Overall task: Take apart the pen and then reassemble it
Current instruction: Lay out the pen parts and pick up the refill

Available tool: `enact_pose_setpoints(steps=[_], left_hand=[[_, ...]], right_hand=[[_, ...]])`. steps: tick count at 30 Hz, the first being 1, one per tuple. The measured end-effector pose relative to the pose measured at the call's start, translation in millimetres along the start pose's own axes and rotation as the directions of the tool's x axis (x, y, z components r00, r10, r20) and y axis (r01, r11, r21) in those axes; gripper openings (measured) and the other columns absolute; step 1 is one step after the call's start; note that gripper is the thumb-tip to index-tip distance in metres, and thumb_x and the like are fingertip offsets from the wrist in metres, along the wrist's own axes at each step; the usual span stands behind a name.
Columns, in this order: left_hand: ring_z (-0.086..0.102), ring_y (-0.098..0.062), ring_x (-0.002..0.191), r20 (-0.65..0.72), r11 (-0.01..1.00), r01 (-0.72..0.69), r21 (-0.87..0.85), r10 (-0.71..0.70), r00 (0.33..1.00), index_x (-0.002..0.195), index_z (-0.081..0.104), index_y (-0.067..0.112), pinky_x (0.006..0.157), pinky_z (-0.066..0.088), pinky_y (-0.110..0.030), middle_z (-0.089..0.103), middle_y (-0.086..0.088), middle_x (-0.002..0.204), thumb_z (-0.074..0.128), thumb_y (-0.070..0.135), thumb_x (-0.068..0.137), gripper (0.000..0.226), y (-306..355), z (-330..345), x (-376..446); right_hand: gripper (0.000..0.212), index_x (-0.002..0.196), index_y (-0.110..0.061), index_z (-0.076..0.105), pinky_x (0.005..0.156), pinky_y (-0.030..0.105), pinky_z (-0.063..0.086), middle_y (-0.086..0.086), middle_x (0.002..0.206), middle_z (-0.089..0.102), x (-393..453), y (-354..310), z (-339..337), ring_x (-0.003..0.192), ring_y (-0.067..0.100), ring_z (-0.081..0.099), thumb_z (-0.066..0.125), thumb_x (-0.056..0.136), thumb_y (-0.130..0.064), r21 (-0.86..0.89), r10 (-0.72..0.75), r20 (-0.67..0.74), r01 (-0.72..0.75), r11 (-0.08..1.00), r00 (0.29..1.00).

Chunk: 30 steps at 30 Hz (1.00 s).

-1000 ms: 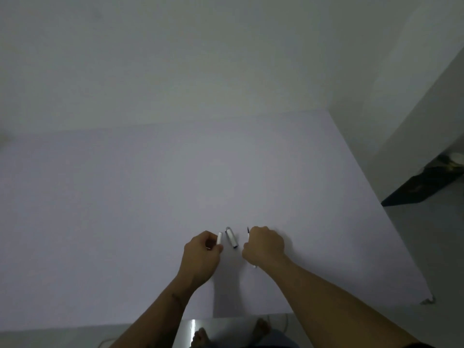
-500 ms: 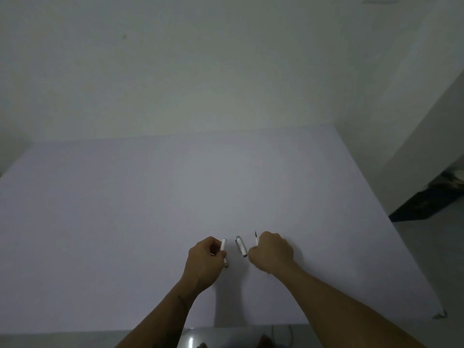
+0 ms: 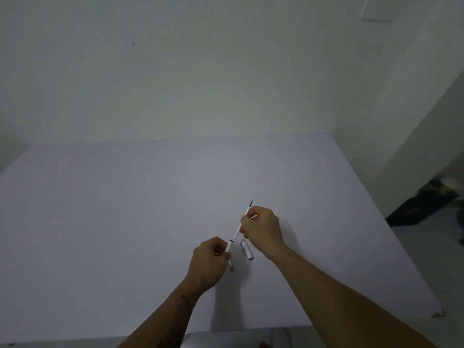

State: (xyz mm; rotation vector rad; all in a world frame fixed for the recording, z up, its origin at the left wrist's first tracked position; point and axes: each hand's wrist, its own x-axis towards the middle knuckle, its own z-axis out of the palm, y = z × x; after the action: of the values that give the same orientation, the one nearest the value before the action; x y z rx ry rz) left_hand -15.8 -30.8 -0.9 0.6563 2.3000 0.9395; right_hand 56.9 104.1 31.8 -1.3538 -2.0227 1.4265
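- While the cap (image 3: 247,250) lies on the table (image 3: 125,222) btwn both wrists, left hand (image 3: 209,262) pinches the barrel (image 3: 229,253);
- right hand (image 3: 262,228) — fingers closed on the refill (image 3: 244,218), tip pointing away; refill's lower end meets barrel mouth.

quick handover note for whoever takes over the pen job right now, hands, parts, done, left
Left hand: gripping the white barrel, open end up.
Right hand: pinching the thin refill, dark tip pointing away, its rear end at the barrel's mouth.
Cap: lying loose on the table between the hands.
Done: pen is apart.
Left: seat the refill in the barrel, refit the cap.
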Motion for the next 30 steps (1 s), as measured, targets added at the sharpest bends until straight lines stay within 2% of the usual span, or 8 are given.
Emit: enact_pose_setpoints(steps=[3, 7, 11, 17, 21, 24, 26, 30], left_hand=[[0.06, -0.021, 0.073, -0.003, 1.0, -0.009, -0.026, 0.009, 1.0, 0.08, 0.064, 0.017, 0.064, 0.05, -0.024, 0.066, -0.004, 0.081, 0.067, 0.015, 0.086, 0.008, -1, -6, -1], [0.065, -0.031, 0.077, 0.007, 0.997, -0.011, -0.07, 0.012, 1.0, 0.084, 0.067, 0.012, 0.071, 0.057, -0.037, 0.068, -0.009, 0.082, 0.067, 0.013, 0.086, 0.002, -4, -14, -3], [0.065, -0.033, 0.079, -0.012, 0.995, 0.003, -0.098, -0.005, 1.0, 0.086, 0.067, 0.01, 0.075, 0.058, -0.04, 0.068, -0.011, 0.084, 0.068, 0.013, 0.086, 0.003, -8, -23, -6], [0.065, -0.035, 0.081, -0.042, 0.989, 0.02, -0.144, -0.026, 0.999, 0.087, 0.067, 0.008, 0.076, 0.057, -0.04, 0.068, -0.014, 0.085, 0.069, 0.011, 0.086, 0.004, -13, -35, -5], [0.065, -0.032, 0.078, -0.042, 0.986, 0.03, -0.166, -0.037, 0.998, 0.086, 0.068, 0.009, 0.073, 0.057, -0.037, 0.068, -0.013, 0.084, 0.071, 0.012, 0.084, 0.005, -17, -40, -3], [0.066, -0.032, 0.078, -0.051, 0.985, 0.011, -0.173, -0.02, 0.998, 0.085, 0.067, 0.009, 0.073, 0.057, -0.038, 0.068, -0.012, 0.082, 0.072, 0.013, 0.084, 0.006, -18, -42, 0], [0.066, -0.032, 0.077, -0.058, 0.984, 0.004, -0.178, -0.015, 0.998, 0.084, 0.067, 0.01, 0.071, 0.057, -0.037, 0.068, -0.011, 0.08, 0.072, 0.013, 0.083, 0.006, -19, -44, 1], [0.065, -0.028, 0.073, -0.073, 0.976, 0.05, -0.21, -0.066, 0.995, 0.082, 0.067, 0.012, 0.064, 0.055, -0.03, 0.069, -0.01, 0.08, 0.072, 0.013, 0.084, 0.005, -25, -48, 2]], right_hand=[[0.013, 0.069, -0.018, 0.066, 0.051, 0.024, 0.052, -0.002, 0.061, 0.073, -5, -2, 7, 0.05, 0.009, 0.067, 0.057, 0.079, -0.019, 0.05, -0.004, 0.043, 0.002, 0.999, 0.999], [0.014, 0.072, -0.016, 0.067, 0.051, 0.025, 0.051, -0.001, 0.06, 0.07, -10, -4, 18, 0.05, 0.01, 0.06, 0.06, 0.083, -0.019, 0.029, -0.033, 0.105, 0.03, 0.999, 0.994], [0.02, 0.063, -0.022, 0.061, 0.045, 0.018, 0.036, -0.011, 0.043, 0.049, -9, -8, 24, 0.038, 0.004, 0.041, 0.064, 0.082, -0.021, -0.073, -0.105, 0.16, 0.118, 0.99, 0.981], [0.006, 0.084, -0.019, 0.074, 0.05, 0.015, 0.038, -0.011, 0.059, 0.058, -9, -14, 36, 0.052, 0.003, 0.05, 0.07, 0.082, -0.018, -0.08, -0.094, 0.283, 0.121, 0.989, 0.954], [0.008, 0.076, -0.007, 0.073, 0.058, 0.026, 0.045, 0.001, 0.068, 0.065, -6, -23, 37, 0.061, 0.014, 0.055, 0.071, 0.079, -0.014, 0.004, -0.035, 0.278, 0.035, 0.999, 0.96], [0.009, 0.072, -0.008, 0.073, 0.055, 0.025, 0.043, -0.002, 0.065, 0.063, -8, -23, 40, 0.059, 0.013, 0.053, 0.074, 0.08, -0.012, -0.009, -0.006, 0.363, 0.01, 1.0, 0.932], [0.002, 0.082, -0.014, 0.076, 0.056, 0.022, 0.043, -0.004, 0.069, 0.065, -9, -21, 42, 0.062, 0.009, 0.057, 0.075, 0.081, -0.015, -0.012, 0.001, 0.388, 0.003, 1.0, 0.922], [0.028, 0.11, -0.017, 0.073, 0.063, 0.023, 0.048, 0.002, 0.085, 0.068, 1, -6, 38, 0.075, 0.015, 0.063, 0.073, 0.082, -0.017, -0.008, 0.053, 0.308, -0.053, 0.999, 0.95]])
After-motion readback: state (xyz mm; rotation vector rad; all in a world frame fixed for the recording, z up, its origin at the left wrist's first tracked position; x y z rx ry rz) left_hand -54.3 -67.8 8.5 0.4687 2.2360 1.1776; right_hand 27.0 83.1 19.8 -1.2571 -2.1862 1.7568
